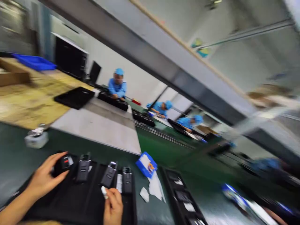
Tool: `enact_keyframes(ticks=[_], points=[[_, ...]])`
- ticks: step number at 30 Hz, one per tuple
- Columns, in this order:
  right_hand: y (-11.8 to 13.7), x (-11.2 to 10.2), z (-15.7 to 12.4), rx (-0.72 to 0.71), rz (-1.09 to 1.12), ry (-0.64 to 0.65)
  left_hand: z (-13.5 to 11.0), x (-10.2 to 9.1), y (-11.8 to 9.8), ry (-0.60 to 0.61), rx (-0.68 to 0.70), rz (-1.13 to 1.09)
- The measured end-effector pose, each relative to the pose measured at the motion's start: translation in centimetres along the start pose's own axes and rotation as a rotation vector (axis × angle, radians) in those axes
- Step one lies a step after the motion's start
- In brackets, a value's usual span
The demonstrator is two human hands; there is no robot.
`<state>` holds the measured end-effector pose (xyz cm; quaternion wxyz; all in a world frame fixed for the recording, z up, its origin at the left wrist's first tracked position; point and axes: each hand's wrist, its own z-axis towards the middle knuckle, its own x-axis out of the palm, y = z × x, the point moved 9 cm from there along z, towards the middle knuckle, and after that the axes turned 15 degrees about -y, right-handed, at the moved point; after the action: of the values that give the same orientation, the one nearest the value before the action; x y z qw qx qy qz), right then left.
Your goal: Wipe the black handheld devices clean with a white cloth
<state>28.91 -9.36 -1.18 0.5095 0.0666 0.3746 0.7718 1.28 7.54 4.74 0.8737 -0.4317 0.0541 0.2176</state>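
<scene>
Where the bench (14, 143) spreads broad and green: it carries the articles below.
Black tray (72, 203): nearest the person.
Left hand (45, 179): thumb and fingers around a dark device (64, 162) at the tray's left end; a firm grip, I judge, would prevent twisting.
Right hand (114, 203): fingertips pinching a white piece (104, 192) over the tray; a light, exact pinch should suit.
Blue packet (146, 164): on the bench, just right of the tray.
Black devices (109, 175): three, in the tray; best left unbumped.
Red mark (66, 161): on the held device, blurred.
</scene>
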Motion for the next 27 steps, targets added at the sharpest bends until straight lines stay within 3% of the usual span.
enact_keyframes(ticks=[2, 6, 13, 17, 22, 27], points=[[0.0, 0.4, 0.8, -0.039, 0.001, 0.062, -1.1, -1.8, 1.2, 0.018, 0.006, 0.018], [2.3, 3.3, 2.6, -0.178, 0.086, 0.181, -1.8, -2.4, 2.0, 0.013, -0.055, -0.042], [11.5, 9.7, 6.3, -0.429, 0.178, 0.315, -2.2, -3.0, 0.4, 0.051, -0.038, -0.144], [14.9, 11.9, 7.0, -0.581, 0.193, 0.338, -2.4, -2.6, 0.4, 0.087, -0.018, -0.174], [17.1, 14.2, 6.6, -0.664, 0.300, 0.386, -2.5, -2.2, 1.1, 0.110, -0.019, -0.193], [17.7, 16.2, 6.5, -0.750, 0.326, 0.397, -2.4, -1.9, 1.6, 0.137, -0.026, -0.184]])
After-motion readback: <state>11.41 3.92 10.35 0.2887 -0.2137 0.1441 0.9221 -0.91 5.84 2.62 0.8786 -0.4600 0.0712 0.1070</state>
